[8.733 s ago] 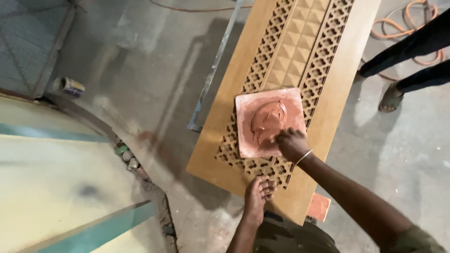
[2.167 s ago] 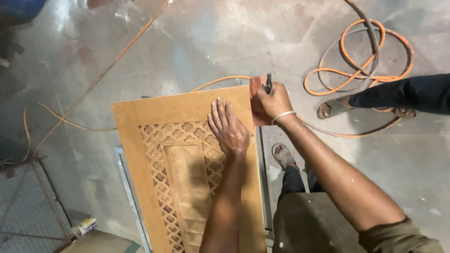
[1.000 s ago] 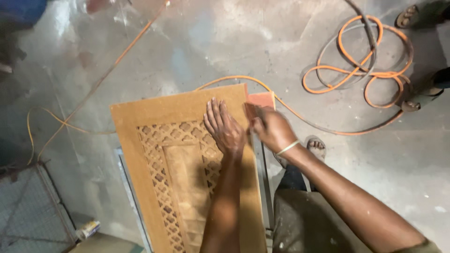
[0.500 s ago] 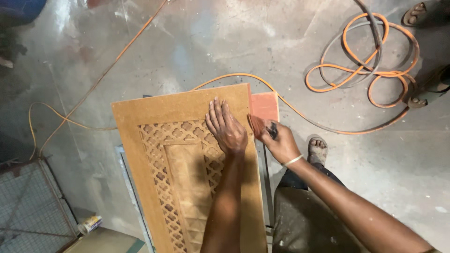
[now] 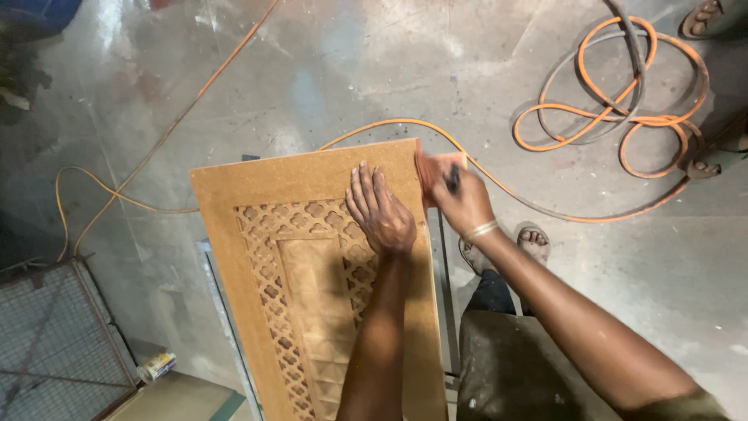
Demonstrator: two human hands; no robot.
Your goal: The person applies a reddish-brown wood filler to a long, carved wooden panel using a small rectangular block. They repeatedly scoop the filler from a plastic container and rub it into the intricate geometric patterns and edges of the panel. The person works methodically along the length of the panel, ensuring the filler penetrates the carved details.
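Sandpaper sheet, mid-frame: my right hand, back at the carved panel corner, probably gripping it; left hand stays flat, open.

Bare arms, work clothes

Thin metal bangle on the right wrist, dusty dark trousers, open sandals, olive sleeve edge showing.

An orange hose lies coiled on the grey concrete floor at upper right, its long run trailing off to the left. A wire mesh panel sits at lower left (a small can just beside it).
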